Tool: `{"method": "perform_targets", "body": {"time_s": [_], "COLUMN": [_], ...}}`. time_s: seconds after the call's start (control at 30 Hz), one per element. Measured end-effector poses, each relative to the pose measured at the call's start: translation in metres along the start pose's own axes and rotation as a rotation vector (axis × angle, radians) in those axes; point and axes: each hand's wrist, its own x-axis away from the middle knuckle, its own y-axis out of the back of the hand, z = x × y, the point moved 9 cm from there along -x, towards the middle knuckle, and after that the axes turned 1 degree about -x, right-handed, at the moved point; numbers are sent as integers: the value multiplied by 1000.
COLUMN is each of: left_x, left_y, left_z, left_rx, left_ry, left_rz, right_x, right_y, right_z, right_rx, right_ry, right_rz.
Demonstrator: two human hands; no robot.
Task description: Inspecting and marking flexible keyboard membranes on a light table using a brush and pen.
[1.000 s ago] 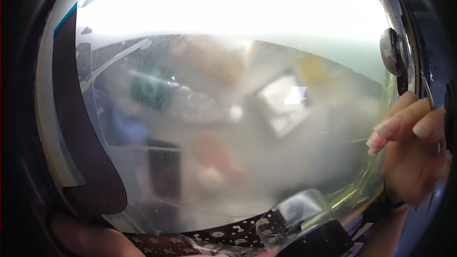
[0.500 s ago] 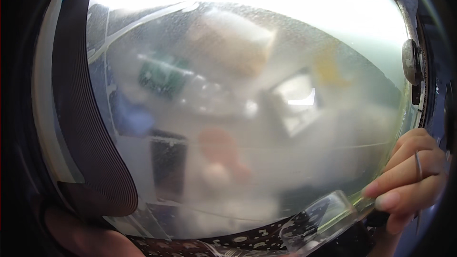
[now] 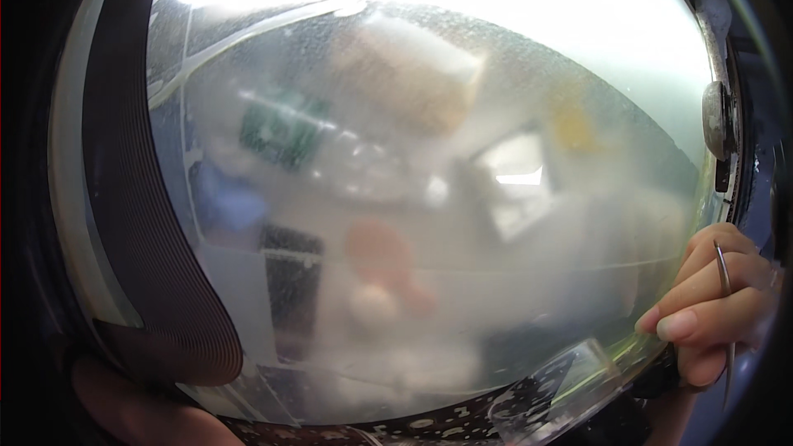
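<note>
A large, clear, hazy panel [image 3: 595, 239] fills most of the view, its edges bent by the lens. Down its left side runs a dark brown band with fine parallel lines [image 3: 132, 198], like a flat ribbon cable. At the right edge, my right hand [image 3: 710, 306] is closed, with thumb and finger pressed together by the panel's rim. A thin pointed metal tool [image 3: 722, 268] passes between its fingers. Just left of the fingertips lies a clear plastic strip [image 3: 562, 392]. My left hand [image 3: 149, 400] shows only as a blurred patch at lower left; its fingers are hidden.
Behind the panel, blurred, are a green piece [image 3: 285, 128], a tan block [image 3: 405, 74], a white square thing [image 3: 516, 186], a yellow patch [image 3: 574, 124], a reddish thing [image 3: 380, 256] and a dark rectangle [image 3: 293, 293]. A rounded metal fitting [image 3: 714, 120] sits at the right edge.
My right fingertips have shifted slightly right, away from the clear strip's end. The metal tool has turned and more of it shows. The panel has moved very little.
</note>
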Motion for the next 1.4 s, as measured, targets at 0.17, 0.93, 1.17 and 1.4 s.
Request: {"method": "perform_targets", "body": {"time_s": [0.17,0.93,1.17,1.4], "left_x": [3,9,21,17], "left_y": [1,1,-14,1], "left_z": [-3,-3,-18,-9], "left_rx": [-7,-98,-192,-77], "left_ry": [-30,-514,-709,-662], "left_rz": [-19,202,232,314], "right_x": [-1,16,9,6], "right_y": [-1,4,-6,-7], "right_z": [1,-8,-5,-5], "right_rx": [13,-106,-77,-75], "right_ry": [40,92,89,83], "right_rz": [16,116,-3,-32]}}
